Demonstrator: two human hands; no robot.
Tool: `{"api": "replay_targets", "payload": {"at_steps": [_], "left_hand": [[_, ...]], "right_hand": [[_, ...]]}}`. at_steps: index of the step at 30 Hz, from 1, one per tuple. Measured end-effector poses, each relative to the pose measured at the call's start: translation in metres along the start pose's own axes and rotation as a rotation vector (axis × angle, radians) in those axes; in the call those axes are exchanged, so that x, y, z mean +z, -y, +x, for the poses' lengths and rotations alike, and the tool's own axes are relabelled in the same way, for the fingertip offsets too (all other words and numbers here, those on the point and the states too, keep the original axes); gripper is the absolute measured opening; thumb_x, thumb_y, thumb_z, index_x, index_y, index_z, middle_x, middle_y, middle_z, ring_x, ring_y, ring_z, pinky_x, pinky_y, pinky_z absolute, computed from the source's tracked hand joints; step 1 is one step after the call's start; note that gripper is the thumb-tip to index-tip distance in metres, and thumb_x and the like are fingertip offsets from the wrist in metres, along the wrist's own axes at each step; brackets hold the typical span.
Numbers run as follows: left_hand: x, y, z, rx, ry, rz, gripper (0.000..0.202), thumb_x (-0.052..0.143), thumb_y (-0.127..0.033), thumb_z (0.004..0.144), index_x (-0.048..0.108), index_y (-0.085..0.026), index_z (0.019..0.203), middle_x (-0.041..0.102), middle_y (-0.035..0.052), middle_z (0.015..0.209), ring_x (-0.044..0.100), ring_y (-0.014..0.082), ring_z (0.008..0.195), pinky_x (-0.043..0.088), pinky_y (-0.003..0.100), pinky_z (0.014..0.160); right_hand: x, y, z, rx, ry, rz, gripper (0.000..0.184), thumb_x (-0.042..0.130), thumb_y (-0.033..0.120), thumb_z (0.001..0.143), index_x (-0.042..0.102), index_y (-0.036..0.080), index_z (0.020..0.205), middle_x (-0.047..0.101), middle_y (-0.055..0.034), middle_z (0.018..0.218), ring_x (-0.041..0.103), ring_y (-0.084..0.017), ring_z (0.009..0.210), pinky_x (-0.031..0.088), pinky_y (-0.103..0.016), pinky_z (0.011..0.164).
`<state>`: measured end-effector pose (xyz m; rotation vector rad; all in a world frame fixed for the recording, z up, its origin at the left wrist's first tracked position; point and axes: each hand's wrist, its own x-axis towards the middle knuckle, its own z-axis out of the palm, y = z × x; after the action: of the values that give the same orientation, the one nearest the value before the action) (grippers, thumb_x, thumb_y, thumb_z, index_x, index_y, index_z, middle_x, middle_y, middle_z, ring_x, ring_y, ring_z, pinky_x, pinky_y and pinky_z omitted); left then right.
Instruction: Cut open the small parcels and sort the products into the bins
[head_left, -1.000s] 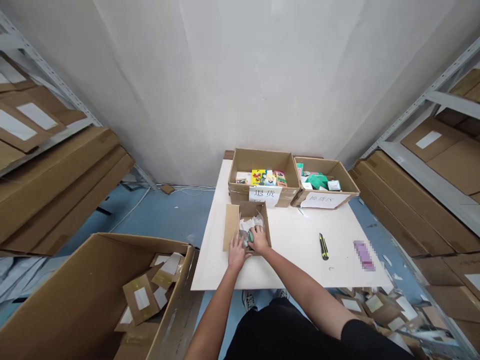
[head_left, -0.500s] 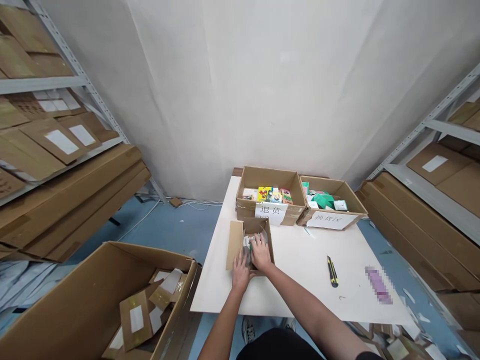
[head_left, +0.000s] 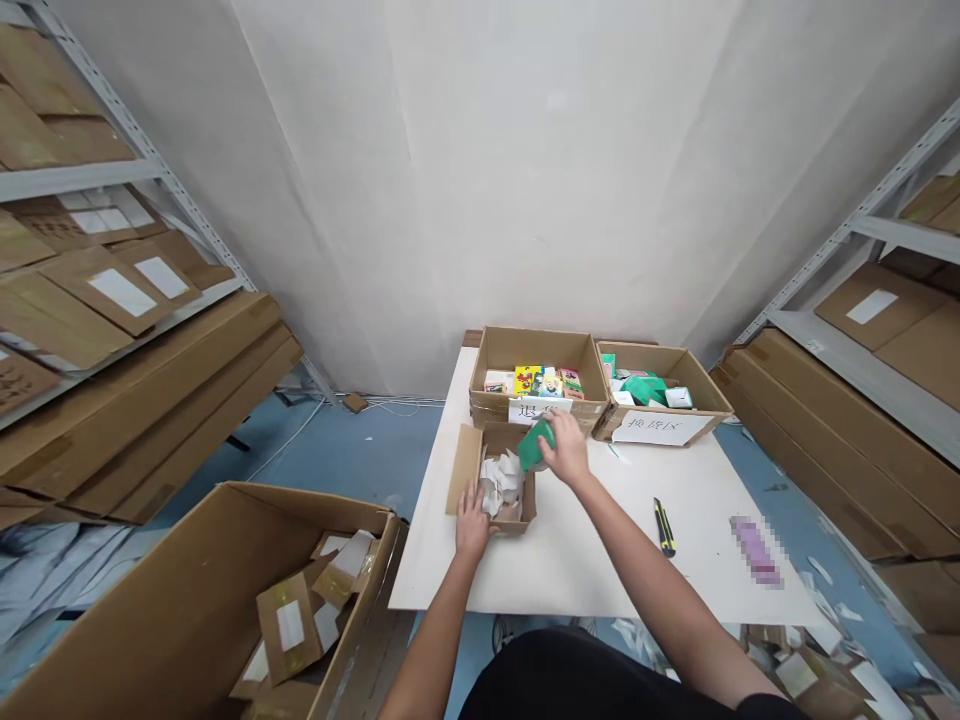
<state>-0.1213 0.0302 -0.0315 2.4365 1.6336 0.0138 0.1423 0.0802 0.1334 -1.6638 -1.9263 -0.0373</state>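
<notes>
A small open cardboard box [head_left: 469, 470] sits on the white table [head_left: 600, 560], filled with crumpled white paper [head_left: 504, 482]. My left hand [head_left: 472, 520] rests against the box's near left corner, fingers curled on its edge. My right hand [head_left: 564, 450] is lifted just above and right of the box, closed on a small green box [head_left: 534, 446]. Behind it stand two larger open cartons with paper labels: the left carton [head_left: 536, 385] holds colourful small boxes, the right carton [head_left: 660, 400] holds green and white ones.
A yellow-black utility knife [head_left: 663, 526] and a blurred purple item [head_left: 756, 550] lie on the table's right side. A big open carton [head_left: 187, 600] with flattened parcels stands on the floor at left. Metal shelves with flat cardboard line both sides.
My right hand came up out of the small box holding the green box and moved right toward the back cartons. The left hand stayed at the box's corner.
</notes>
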Motion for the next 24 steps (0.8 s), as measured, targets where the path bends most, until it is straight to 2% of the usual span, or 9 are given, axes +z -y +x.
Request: {"api": "replay_targets", "payload": {"at_steps": [3,5,8,11,15,18,20,22,24], "left_hand": [[-0.01,0.013,-0.004,-0.03,-0.002,0.016,0.028,0.076,-0.046,0.087,0.087,-0.024,0.099,0.044,0.0102,0.169,0.014,0.0418,0.164,0.017,0.062,0.131],[-0.015,0.021,-0.006,-0.052,-0.009,0.026,0.026,0.08,-0.045,0.084,0.086,-0.023,0.096,0.045,0.0115,0.168,0.015,0.0435,0.164,0.019,0.061,0.131],[-0.021,0.027,-0.01,-0.053,0.002,0.019,0.024,0.085,-0.039,0.079,0.085,-0.022,0.096,0.045,0.0118,0.168,0.016,0.0437,0.163,0.024,0.06,0.13],[-0.026,0.027,-0.016,-0.027,0.009,-0.025,0.031,0.085,-0.032,0.078,0.082,-0.023,0.107,0.048,0.0118,0.165,0.017,0.0425,0.164,0.031,0.06,0.127],[-0.038,0.019,-0.026,-0.017,-0.081,-0.086,0.03,0.068,-0.023,0.087,0.079,-0.022,0.115,0.054,0.0119,0.16,0.024,0.0394,0.162,0.039,0.056,0.124],[-0.049,0.005,-0.027,-0.059,-0.249,-0.173,0.034,0.057,-0.022,0.094,0.077,-0.022,0.122,0.056,0.0107,0.157,0.031,0.0354,0.159,0.037,0.054,0.127],[-0.056,-0.015,-0.022,-0.075,-0.333,-0.247,0.038,0.053,-0.022,0.096,0.074,-0.022,0.128,0.059,0.0112,0.153,0.038,0.0331,0.155,0.036,0.05,0.128],[-0.061,-0.044,-0.01,-0.037,-0.349,-0.319,0.042,0.049,-0.021,0.099,0.071,-0.023,0.134,0.062,0.0114,0.147,0.048,0.0311,0.147,0.039,0.047,0.125],[-0.062,-0.08,0.008,0.044,-0.297,-0.386,0.044,0.046,-0.022,0.101,0.068,-0.024,0.139,0.065,0.0106,0.141,0.057,0.0287,0.136,0.044,0.042,0.12]], "right_hand": [[-0.013,-0.045,-0.012,0.078,-0.06,-0.019,0.048,0.055,0.028,0.096,0.057,0.017,0.143,0.057,-0.0171,0.146,0.047,-0.036,0.139,0.039,-0.052,0.119],[-0.005,-0.069,-0.03,0.149,-0.042,-0.045,0.046,0.056,0.027,0.095,0.059,0.017,0.139,0.06,-0.0169,0.142,0.049,-0.034,0.134,0.041,-0.048,0.116],[0.029,-0.091,-0.068,0.258,0.07,-0.072,0.044,0.058,0.022,0.091,0.062,0.018,0.135,0.062,-0.0147,0.138,0.05,-0.032,0.133,0.044,-0.044,0.113],[0.068,-0.103,-0.11,0.343,0.203,-0.073,0.047,0.061,0.023,0.089,0.062,0.019,0.136,0.06,-0.0143,0.144,0.047,-0.031,0.139,0.045,-0.045,0.113],[0.09,-0.114,-0.143,0.308,0.336,0.02,0.048,0.064,0.028,0.086,0.065,0.022,0.134,0.061,-0.0122,0.146,0.046,-0.031,0.146,0.04,-0.052,0.118],[0.087,-0.124,-0.152,0.304,0.302,0.125,0.052,0.06,0.027,0.086,0.064,0.021,0.137,0.063,-0.0127,0.145,0.049,-0.029,0.146,0.038,-0.052,0.121],[0.083,-0.131,-0.156,0.376,0.242,0.172,0.057,0.057,0.024,0.085,0.061,0.019,0.141,0.059,-0.0149,0.15,0.052,-0.028,0.143,0.043,-0.048,0.118],[0.079,-0.135,-0.162,0.478,0.213,0.2,0.061,0.057,0.025,0.084,0.058,0.019,0.145,0.058,-0.0153,0.151,0.062,-0.027,0.131,0.051,-0.044,0.11],[0.078,-0.136,-0.166,0.577,0.219,0.214,0.062,0.058,0.027,0.084,0.057,0.021,0.146,0.065,-0.0133,0.142,0.071,-0.025,0.11,0.057,-0.041,0.099]]}}
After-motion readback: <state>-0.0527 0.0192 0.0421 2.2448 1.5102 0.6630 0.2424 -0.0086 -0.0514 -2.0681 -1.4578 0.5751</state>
